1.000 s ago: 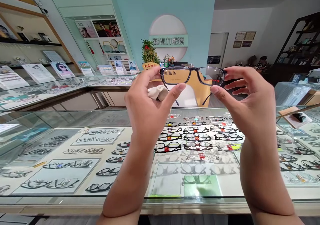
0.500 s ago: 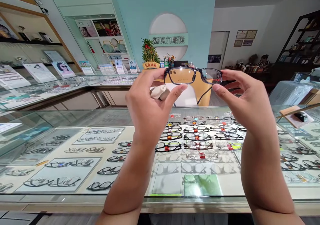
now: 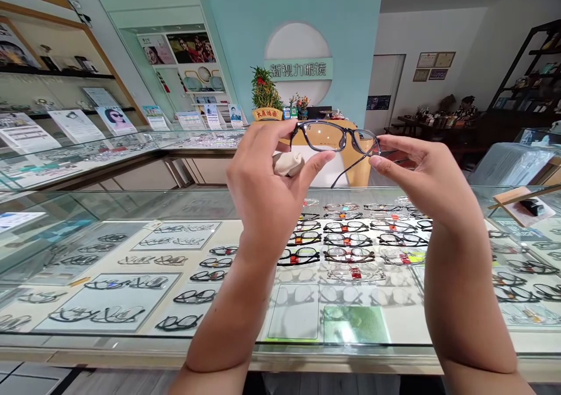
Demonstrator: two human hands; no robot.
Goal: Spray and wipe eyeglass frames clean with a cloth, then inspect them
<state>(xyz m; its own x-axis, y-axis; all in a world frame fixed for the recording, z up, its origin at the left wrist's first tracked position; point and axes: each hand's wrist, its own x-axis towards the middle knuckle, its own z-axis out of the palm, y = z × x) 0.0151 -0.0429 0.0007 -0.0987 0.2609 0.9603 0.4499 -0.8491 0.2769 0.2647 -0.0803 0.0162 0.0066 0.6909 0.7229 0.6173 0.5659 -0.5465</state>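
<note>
A dark-framed pair of glasses [image 3: 346, 133] is held up above the counter between both hands, one temple hanging down below the frame. My left hand [image 3: 272, 173] grips its left end and also has a crumpled pale cloth [image 3: 288, 164] tucked in the palm. At the right end of the frame, my right hand [image 3: 421, 173] pinches the rim corner between thumb and fingers. The lenses are clear, with small print visible on or through the left one.
Beneath the hands runs a glass display counter [image 3: 228, 349] with several rows of glasses [image 3: 348, 240] inside. A second glass case stands at the left with upright cards [image 3: 114, 120]. A plant [image 3: 265, 91] and a wooden stand [image 3: 511, 199] are farther off.
The glasses have tilted, their right end now lower and turned. My left hand has shifted slightly right, and my right hand slightly left and down. Both still hold the frame.
</note>
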